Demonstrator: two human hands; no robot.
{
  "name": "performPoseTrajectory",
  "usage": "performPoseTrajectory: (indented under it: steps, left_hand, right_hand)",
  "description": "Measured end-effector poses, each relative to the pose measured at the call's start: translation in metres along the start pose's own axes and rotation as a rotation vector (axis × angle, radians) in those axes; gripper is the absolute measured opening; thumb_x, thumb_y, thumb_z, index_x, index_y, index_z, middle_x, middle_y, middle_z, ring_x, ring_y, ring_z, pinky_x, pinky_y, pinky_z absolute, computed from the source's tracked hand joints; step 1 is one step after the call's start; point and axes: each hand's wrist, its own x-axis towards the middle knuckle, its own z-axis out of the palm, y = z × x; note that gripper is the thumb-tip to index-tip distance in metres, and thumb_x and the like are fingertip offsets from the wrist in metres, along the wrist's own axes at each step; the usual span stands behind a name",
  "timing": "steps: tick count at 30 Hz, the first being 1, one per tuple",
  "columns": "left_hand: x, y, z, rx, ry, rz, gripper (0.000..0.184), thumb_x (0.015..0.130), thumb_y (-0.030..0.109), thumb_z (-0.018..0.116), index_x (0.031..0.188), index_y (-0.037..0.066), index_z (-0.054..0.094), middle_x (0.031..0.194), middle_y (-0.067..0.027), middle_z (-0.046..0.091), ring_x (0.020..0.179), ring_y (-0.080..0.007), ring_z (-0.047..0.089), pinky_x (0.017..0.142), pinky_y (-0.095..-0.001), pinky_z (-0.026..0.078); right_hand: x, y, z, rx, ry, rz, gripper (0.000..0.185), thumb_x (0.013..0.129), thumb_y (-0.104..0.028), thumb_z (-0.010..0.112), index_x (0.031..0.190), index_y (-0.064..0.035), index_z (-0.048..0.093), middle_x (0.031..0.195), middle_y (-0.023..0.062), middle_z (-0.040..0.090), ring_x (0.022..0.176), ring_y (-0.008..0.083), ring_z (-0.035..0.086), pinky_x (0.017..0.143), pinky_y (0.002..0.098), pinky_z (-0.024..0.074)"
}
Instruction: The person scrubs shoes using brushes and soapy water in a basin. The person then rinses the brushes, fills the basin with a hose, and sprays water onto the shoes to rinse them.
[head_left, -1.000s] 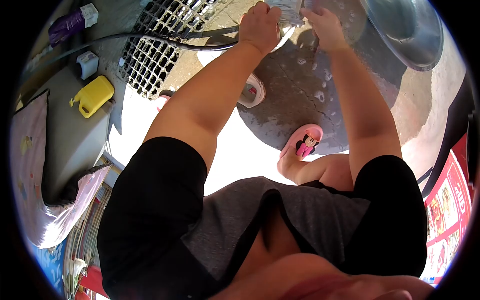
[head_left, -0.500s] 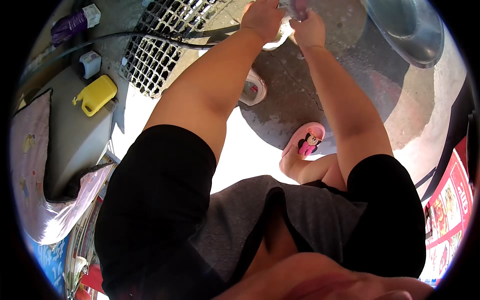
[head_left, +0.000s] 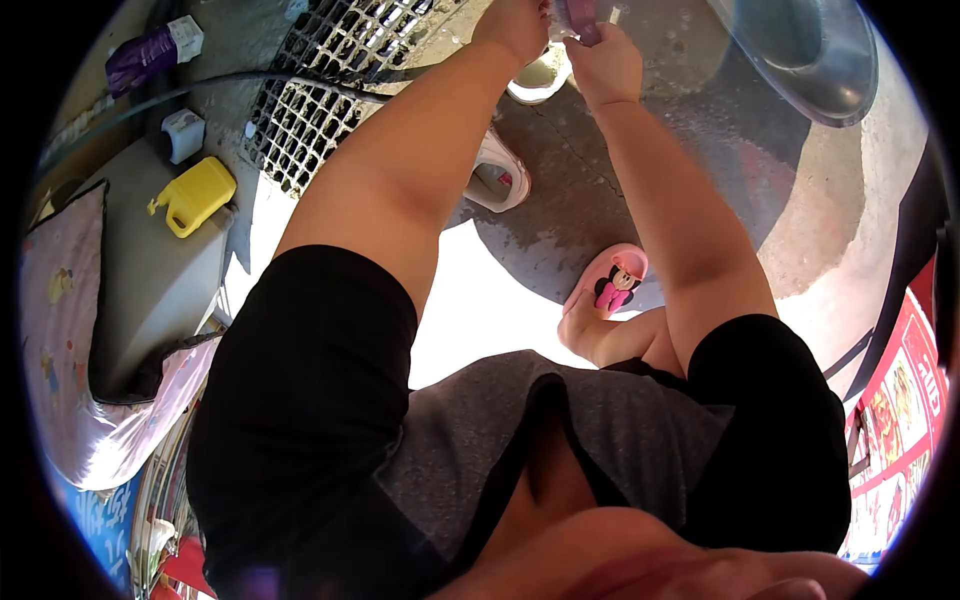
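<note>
At the top edge, my left hand [head_left: 515, 28] is partly cut off by the frame, its fingers curled at something I cannot make out. Close to its right, my right hand [head_left: 608, 65] is closed on a mauve object [head_left: 582, 20], perhaps a brush handle. A white shoe [head_left: 540, 78] shows just below and between the hands; its upper part is hidden. Another white shoe [head_left: 498, 180] lies on the wet ground below my left forearm.
A metal basin [head_left: 815, 60] stands at the upper right. A drain grate [head_left: 315, 110] and a dark hose [head_left: 235, 77] lie left of the hands. Farther left are a yellow jug [head_left: 198, 195], a white container [head_left: 184, 136] and a purple packet [head_left: 145, 58]. My pink slipper [head_left: 615, 285] is below.
My right hand has moved left, closer to my left hand, and the mauve object shows more plainly. My left hand has shifted slightly up, uncovering more of the white shoe.
</note>
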Motion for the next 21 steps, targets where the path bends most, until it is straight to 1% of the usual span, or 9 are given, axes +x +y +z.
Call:
performPoseTrajectory:
  steps: [3, 6, 9, 12, 14, 15, 17, 20, 21]
  left_hand:
    - [-0.013, -0.018, 0.017, 0.126, 0.328, 0.17, 0.023, 0.081, 0.013, 0.062, 0.102, 0.004, 0.066, 0.105, -0.0228, 0.064, 0.101, -0.04, 0.059, 0.086, -0.0443, 0.048]
    - [-0.038, -0.002, -0.017, 0.24, 0.012, 0.274, 0.025, 0.079, 0.013, 0.063, 0.102, 0.005, 0.066, 0.106, -0.0195, 0.061, 0.097, -0.0389, 0.057, 0.086, -0.0444, 0.047]
    - [-0.051, 0.001, -0.023, 0.282, -0.084, 0.315, 0.023, 0.077, 0.012, 0.064, 0.099, 0.007, 0.067, 0.103, -0.0165, 0.059, 0.089, -0.036, 0.056, 0.084, -0.0441, 0.047]
    - [-0.062, -0.029, 0.004, 0.47, 0.038, 0.347, 0.038, 0.085, 0.035, 0.068, 0.12, 0.019, 0.063, 0.11, -0.0103, 0.055, 0.095, -0.0297, 0.064, 0.079, -0.0427, 0.055]
    - [-0.065, -0.033, 0.015, 0.413, 0.061, 0.266, 0.027, 0.086, 0.032, 0.067, 0.112, 0.025, 0.069, 0.107, -0.0092, 0.055, 0.093, -0.0291, 0.063, 0.08, -0.042, 0.055]
    - [-0.066, -0.035, 0.017, 0.387, 0.073, 0.225, 0.023, 0.086, 0.03, 0.067, 0.108, 0.027, 0.072, 0.106, -0.0086, 0.056, 0.092, -0.0288, 0.062, 0.08, -0.0416, 0.055]
    - [-0.064, -0.039, 0.017, 0.425, 0.005, 0.137, 0.027, 0.087, 0.029, 0.065, 0.114, 0.028, 0.069, 0.105, -0.0088, 0.057, 0.088, -0.0291, 0.065, 0.08, -0.042, 0.055]
    - [-0.06, -0.035, 0.017, 0.48, -0.078, 0.028, 0.029, 0.09, 0.028, 0.06, 0.118, 0.029, 0.068, 0.104, -0.0096, 0.059, 0.087, -0.0296, 0.067, 0.08, -0.0423, 0.055]
    - [-0.056, -0.032, 0.019, 0.498, -0.1, -0.001, 0.029, 0.092, 0.028, 0.059, 0.119, 0.029, 0.068, 0.104, -0.01, 0.059, 0.087, -0.0297, 0.067, 0.08, -0.0423, 0.055]
  right_hand:
    - [0.002, 0.009, 0.014, -0.051, 0.048, -0.095, 0.03, 0.077, -0.03, 0.068, 0.099, -0.0094, 0.071, 0.093, 0.0128, 0.069, 0.088, 0.0327, 0.065, 0.079, 0.0406, 0.0509]
    - [0.008, 0.026, 0.021, -0.062, 0.078, -0.202, 0.029, 0.077, -0.028, 0.068, 0.099, -0.0097, 0.071, 0.094, 0.0129, 0.066, 0.089, 0.033, 0.064, 0.079, 0.0404, 0.0505]
    - [0.011, 0.034, 0.025, -0.158, 0.077, -0.382, 0.026, 0.077, -0.026, 0.069, 0.099, -0.0118, 0.072, 0.096, 0.013, 0.062, 0.091, 0.0337, 0.062, 0.08, 0.041, 0.0502]
    - [0.012, 0.028, 0.03, -0.315, 0.112, -0.366, 0.024, 0.077, -0.025, 0.07, 0.099, -0.0153, 0.072, 0.096, 0.013, 0.06, 0.092, 0.0344, 0.061, 0.08, 0.0426, 0.0501]
    - [0.013, 0.015, 0.028, -0.423, 0.101, -0.307, 0.025, 0.077, -0.025, 0.07, 0.102, -0.0189, 0.072, 0.096, 0.013, 0.06, 0.092, 0.0351, 0.061, 0.08, 0.0442, 0.0501]
    - [0.018, 0.016, 0.029, -0.423, 0.045, -0.316, 0.026, 0.078, -0.025, 0.07, 0.103, -0.017, 0.071, 0.096, 0.012, 0.06, 0.09, 0.033, 0.061, 0.078, 0.0434, 0.0501]
    - [0.034, 0.027, 0.03, -0.424, -0.068, -0.333, 0.029, 0.08, -0.027, 0.07, 0.105, -0.013, 0.069, 0.094, 0.0101, 0.06, 0.087, 0.0288, 0.061, 0.075, 0.0418, 0.0499]
    - [0.051, 0.042, 0.014, 0.311, -0.451, 0.106, 0.028, 0.083, -0.022, 0.071, 0.105, -0.0054, 0.066, 0.093, 0.0051, 0.059, 0.082, 0.0201, 0.058, 0.071, 0.0371, 0.048]
    - [0.051, 0.044, 0.011, 0.463, -0.469, 0.172, 0.023, 0.083, -0.019, 0.071, 0.101, -0.0049, 0.066, 0.089, 0.0052, 0.06, 0.079, 0.0206, 0.058, 0.071, 0.0368, 0.0477]
